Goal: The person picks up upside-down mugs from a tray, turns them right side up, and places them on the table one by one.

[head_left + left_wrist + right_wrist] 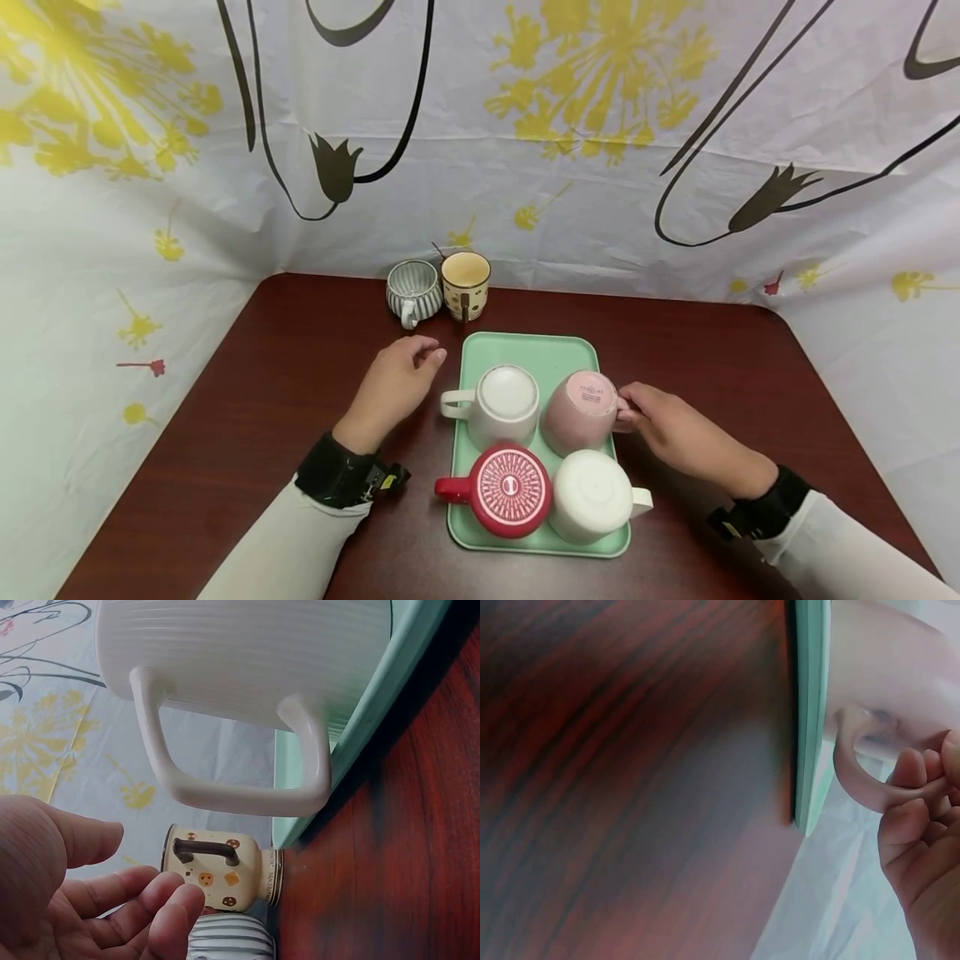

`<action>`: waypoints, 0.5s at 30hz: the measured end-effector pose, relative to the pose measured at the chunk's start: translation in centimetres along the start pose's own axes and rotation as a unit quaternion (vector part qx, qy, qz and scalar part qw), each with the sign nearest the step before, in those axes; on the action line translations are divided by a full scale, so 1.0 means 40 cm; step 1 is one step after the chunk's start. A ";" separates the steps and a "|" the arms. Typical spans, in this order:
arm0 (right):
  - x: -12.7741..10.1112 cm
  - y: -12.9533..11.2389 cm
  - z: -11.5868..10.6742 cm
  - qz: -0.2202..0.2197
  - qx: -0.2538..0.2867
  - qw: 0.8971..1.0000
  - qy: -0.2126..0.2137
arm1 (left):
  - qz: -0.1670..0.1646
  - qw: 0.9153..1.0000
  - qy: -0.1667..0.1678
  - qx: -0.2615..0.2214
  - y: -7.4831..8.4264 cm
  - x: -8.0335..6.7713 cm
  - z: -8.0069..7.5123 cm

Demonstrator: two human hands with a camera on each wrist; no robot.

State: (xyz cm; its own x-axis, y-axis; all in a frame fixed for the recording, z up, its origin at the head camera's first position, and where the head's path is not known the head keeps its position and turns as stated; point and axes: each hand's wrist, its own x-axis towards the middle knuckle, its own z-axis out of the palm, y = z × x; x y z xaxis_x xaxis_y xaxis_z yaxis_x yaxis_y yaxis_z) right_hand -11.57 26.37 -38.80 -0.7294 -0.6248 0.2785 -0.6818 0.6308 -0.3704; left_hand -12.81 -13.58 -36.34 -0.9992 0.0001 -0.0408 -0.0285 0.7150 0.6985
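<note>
Nearest, at lower centre of the head view, a red mug [512, 490] stands base up on a mint-green tray [532, 354], its handle pointing left past the rim. Just beside it, a plain white mug [592, 496] is also inverted, handle pointing right past the opposite rim.

Behind these, a ribbed white mug [504, 408] sits base up, handle to the left. To its right is the pink mug [579, 415], inverted over the tray's right half. The right hand [678, 433] pinches its handle, with fingers through the loop; whether the pink mug's whole rim bears on the tray cannot be told.

The left hand [390, 387], left of the tray, holds nothing; its fingers are loosely bent, with thumb and fingertips apart. The left wrist view shows it near the ribbed white mug's handle, not touching.

Farther back, at upper centre of the table [712, 358], a grey-and-white striped cup [415, 292] and a cream patterned mug [467, 287] stand upright, side by side.

Risks, in judgement: a sideways pull on the pink handle could knock neighbouring mugs, spacing being tight. Fingers snagged in the loop could tip the pink mug on withdrawal. A sleeve or wrist catching an overhanging handle could shift the tray.
</note>
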 end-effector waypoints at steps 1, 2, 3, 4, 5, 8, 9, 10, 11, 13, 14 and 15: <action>0.000 0.002 -0.003 0.003 0.004 1.000 0.003 | 0.000 1.000 0.000 0.000 0.000 0.000 0.001; 0.000 0.003 -0.008 0.006 0.009 1.000 0.006 | 0.000 1.000 -0.001 0.000 0.000 -0.001 0.001; 0.000 0.005 -0.014 0.010 0.013 1.000 0.008 | 0.000 1.000 -0.001 -0.001 0.000 -0.001 0.001; 0.001 0.006 -0.020 0.015 0.015 1.000 0.011 | 0.000 1.000 -0.001 -0.001 0.000 -0.001 0.002; 0.002 0.007 -0.028 0.020 0.020 1.000 0.014 | 0.000 1.000 -0.002 -0.002 0.000 -0.001 0.002; 0.010 0.008 -0.050 0.044 0.037 0.998 0.017 | 0.000 1.000 -0.001 -0.003 0.000 -0.001 0.002; 0.013 0.008 -0.057 0.055 0.045 0.997 0.017 | -0.001 1.000 -0.001 -0.003 -0.001 -0.001 0.003; 0.016 0.007 -0.063 0.067 0.053 0.996 0.018 | -0.002 1.000 -0.001 -0.004 -0.001 -0.001 0.003; 0.019 0.007 -0.069 0.079 0.066 0.995 0.018 | -0.002 1.000 -0.002 -0.004 -0.001 -0.001 0.003; 0.026 0.005 -0.077 0.103 0.095 0.990 0.022 | -0.003 1.000 -0.002 -0.004 -0.002 -0.002 0.004; 0.030 0.005 -0.080 0.111 0.114 0.987 0.024 | -0.002 1.000 -0.002 -0.003 -0.002 -0.002 0.004; 0.033 0.004 -0.081 0.119 0.134 0.983 0.027 | -0.002 1.000 -0.002 -0.003 -0.002 -0.002 0.005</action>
State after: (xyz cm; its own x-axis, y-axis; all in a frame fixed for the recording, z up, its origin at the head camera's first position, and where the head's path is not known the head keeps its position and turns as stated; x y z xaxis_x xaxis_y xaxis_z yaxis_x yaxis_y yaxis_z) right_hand -12.82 27.13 -35.60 -0.8733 -0.4446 0.1991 -0.4575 0.6082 -0.6486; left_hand -12.72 -13.51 -36.54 -0.9989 0.0002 -0.0462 -0.0324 0.7114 0.7021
